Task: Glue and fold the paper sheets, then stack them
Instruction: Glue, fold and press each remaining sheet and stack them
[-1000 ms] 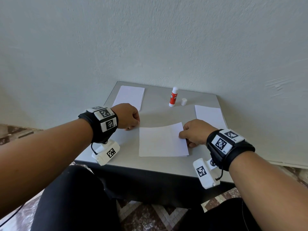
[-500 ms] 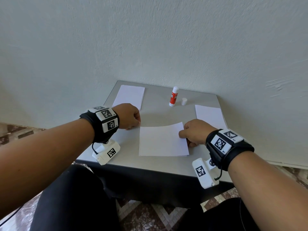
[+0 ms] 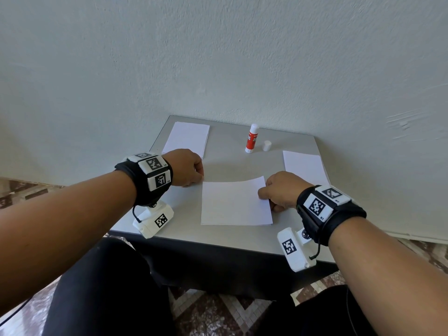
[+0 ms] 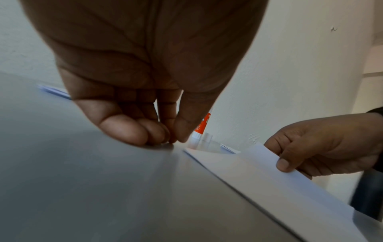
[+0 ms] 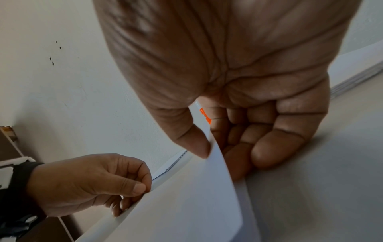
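A white paper sheet (image 3: 235, 202) lies folded on the grey table (image 3: 230, 166), its upper layer bowed upward. My left hand (image 3: 200, 179) has curled fingers that meet at the sheet's back left corner (image 4: 176, 141), where the thumb pinches the edge (image 5: 134, 193). My right hand (image 3: 264, 194) pinches the upper layer's right edge between thumb and fingers (image 5: 211, 152) and holds it slightly off the table (image 4: 286, 165). Behind the sheet stands a red and white glue stick (image 3: 252, 139), uncapped, with its white cap (image 3: 266, 146) next to it.
A stack of white sheets (image 3: 186, 139) lies at the back left of the table. More white paper (image 3: 303, 166) lies at the right edge. The wall (image 3: 218, 69) rises right behind the table. My black-clad legs are below the front edge.
My left hand has edged slightly to the right toward the sheet's corner. The right hand and the sheet look the same.
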